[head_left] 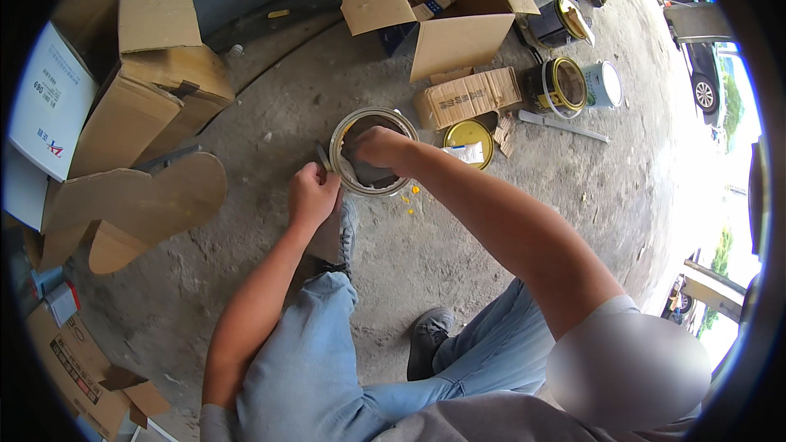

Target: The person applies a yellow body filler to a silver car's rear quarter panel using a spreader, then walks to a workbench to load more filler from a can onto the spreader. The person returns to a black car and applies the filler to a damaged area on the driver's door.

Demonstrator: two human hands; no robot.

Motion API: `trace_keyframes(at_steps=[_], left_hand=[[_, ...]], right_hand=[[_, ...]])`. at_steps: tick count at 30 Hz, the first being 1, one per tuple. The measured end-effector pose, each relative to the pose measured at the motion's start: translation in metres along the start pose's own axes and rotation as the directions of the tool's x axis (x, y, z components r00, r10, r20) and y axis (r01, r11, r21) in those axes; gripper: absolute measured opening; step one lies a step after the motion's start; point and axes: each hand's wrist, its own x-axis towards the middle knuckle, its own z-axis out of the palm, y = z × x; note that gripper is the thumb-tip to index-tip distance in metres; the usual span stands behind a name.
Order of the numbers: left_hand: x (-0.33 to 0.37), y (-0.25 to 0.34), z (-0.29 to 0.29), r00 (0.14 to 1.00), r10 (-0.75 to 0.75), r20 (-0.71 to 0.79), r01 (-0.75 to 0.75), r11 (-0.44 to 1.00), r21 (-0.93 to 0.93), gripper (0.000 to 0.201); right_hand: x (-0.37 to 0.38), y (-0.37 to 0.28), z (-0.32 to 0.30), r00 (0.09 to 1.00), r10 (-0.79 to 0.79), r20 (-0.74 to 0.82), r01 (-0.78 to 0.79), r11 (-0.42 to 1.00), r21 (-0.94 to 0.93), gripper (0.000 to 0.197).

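Note:
An opened round metal can (336, 144) stands on the concrete in front of me, with greyish material inside and pale smears on its inner wall. My right hand (383, 151) reaches down into the can with its fingers curled; what they hold, if anything, is hidden. Beside the can's left rim, my left hand (313, 195) is closed around a flat, thin grey-brown plate (326, 237), which hangs below the fingers above my shoe. A narrow greyish end (324, 157) sticks up past that hand against the rim; I cannot tell whether it belongs to the plate.
Yellow drops (415, 190) spot the floor by the can. To its right lie a gold lid (488, 137) with a white tube, flattened cardboard (467, 98), a metal strip (565, 125) and a black paint can (536, 86). Open cartons (458, 45) stand behind and left (123, 123).

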Motion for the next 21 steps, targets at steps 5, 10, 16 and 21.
trace_keyframes(at_steps=[5, 10, 16, 21], left_hand=[[-0.009, 0.012, -0.009, 0.999, 0.014, 0.051, -0.009, 0.995, -0.095, 0.03], [-0.01, 0.02, -0.013, 0.995, -0.034, 0.096, 0.046, 0.992, -0.118, 0.031], [-0.006, 0.012, -0.009, 0.998, 0.057, 0.001, -0.057, 0.998, -0.01, 0.029], [-0.004, 0.003, -0.004, 1.0, 0.012, -0.001, -0.012, 0.999, -0.035, 0.028]], right_hand=[[-0.016, 0.008, 0.005, 0.938, 0.345, 0.039, -0.259, 0.621, 0.739, 0.036], [-0.013, 0.037, 0.042, 0.893, 0.422, -0.16, -0.108, 0.543, 0.833, 0.023], [-0.027, -0.003, 0.065, 0.658, 0.743, -0.122, 0.016, 0.147, 0.989, 0.019], [-0.046, -0.075, 0.047, 0.6, 0.798, 0.058, 0.331, -0.313, 0.89, 0.019]])
